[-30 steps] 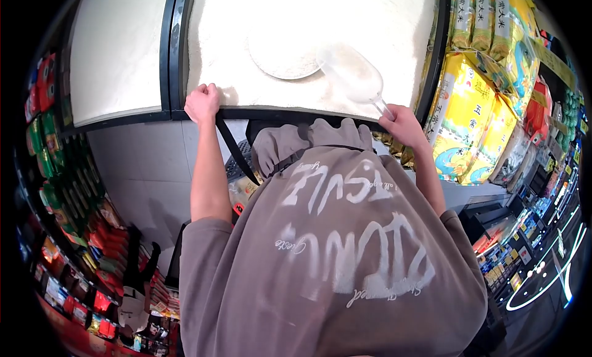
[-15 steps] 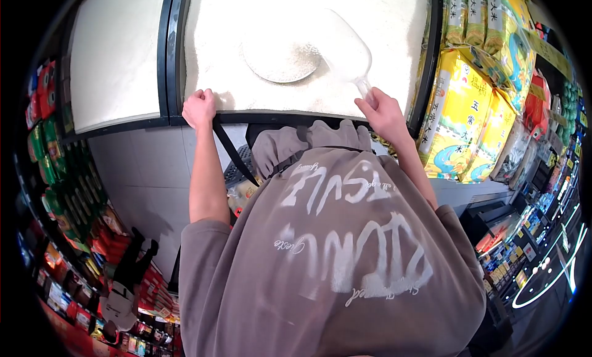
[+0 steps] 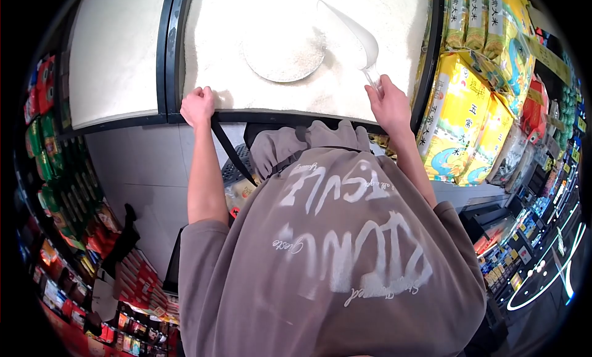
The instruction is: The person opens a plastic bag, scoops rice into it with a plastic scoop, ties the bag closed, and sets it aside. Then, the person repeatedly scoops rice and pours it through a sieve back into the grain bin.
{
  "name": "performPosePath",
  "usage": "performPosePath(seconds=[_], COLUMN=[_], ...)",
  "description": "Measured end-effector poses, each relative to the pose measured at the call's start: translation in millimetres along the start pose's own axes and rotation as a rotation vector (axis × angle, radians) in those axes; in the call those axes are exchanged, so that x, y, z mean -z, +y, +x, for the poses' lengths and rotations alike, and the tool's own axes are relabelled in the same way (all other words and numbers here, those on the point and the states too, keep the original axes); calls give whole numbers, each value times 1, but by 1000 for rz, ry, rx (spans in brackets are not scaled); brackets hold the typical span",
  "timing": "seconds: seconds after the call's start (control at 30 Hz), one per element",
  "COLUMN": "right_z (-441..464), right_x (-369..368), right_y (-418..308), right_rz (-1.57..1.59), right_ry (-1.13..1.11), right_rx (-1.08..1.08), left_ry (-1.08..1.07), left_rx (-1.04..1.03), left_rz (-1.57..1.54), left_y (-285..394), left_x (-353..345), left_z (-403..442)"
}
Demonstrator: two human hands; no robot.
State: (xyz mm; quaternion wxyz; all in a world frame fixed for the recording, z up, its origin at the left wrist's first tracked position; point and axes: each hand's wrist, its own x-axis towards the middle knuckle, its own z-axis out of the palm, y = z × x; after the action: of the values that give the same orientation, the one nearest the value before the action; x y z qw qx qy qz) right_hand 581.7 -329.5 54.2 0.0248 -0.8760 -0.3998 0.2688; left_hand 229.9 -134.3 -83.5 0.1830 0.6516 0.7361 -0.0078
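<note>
My right hand (image 3: 391, 104) is closed around the handle of a clear plastic scoop (image 3: 357, 37) at the right of a bin of white rice (image 3: 228, 24). The scoop is tilted, its curved side toward me and its tip pointing away to the left; no load of rice can be made out in it. Left of the scoop, a round, bowl-like shape with a grey lower edge (image 3: 285, 79) lies in the bin, with rice grains at its right side. At the bin's front left corner, my left hand (image 3: 198, 106) is a fist; a black strap or bar (image 3: 231, 148) runs down from beside it.
Dark frames (image 3: 168, 55) edge the bins, and another pale-filled bin (image 3: 114, 55) stands at left. Yellow rice bags (image 3: 456, 119) are stacked at right. A basket-like mesh (image 3: 243, 163) sits below the bin. Another person (image 3: 114, 270) is by the left shelves.
The scoop has turned from its broad face to nearly side-on and moved slightly right, away from the bowl-like shape. My left hand stays put. The other person has shifted along the shelves.
</note>
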Motion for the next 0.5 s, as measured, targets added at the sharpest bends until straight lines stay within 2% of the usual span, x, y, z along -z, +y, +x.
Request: performPosePath(seconds=[0.2,0.27,0.33,0.4,0.5], right_z=[23,28,25,21,18], right_x=[-16,-25,-29,-27,-28], right_y=[68,102,132,150,150], right_rz=[2,-82,-80,-34,62], right_ry=[51,-45,-29,-225,-277], right_rx=[-200,-364,-364,-497,-530], left_ry=[0,-9,-14,-4,11], left_rx=[-2,3,5,6,-13], left_rz=[6,22,28,28,45], left_y=[-1,-4,-4,-2,-1], left_x=[-2,-5,-4,-4,-6], left_z=[2,3,4,3,4])
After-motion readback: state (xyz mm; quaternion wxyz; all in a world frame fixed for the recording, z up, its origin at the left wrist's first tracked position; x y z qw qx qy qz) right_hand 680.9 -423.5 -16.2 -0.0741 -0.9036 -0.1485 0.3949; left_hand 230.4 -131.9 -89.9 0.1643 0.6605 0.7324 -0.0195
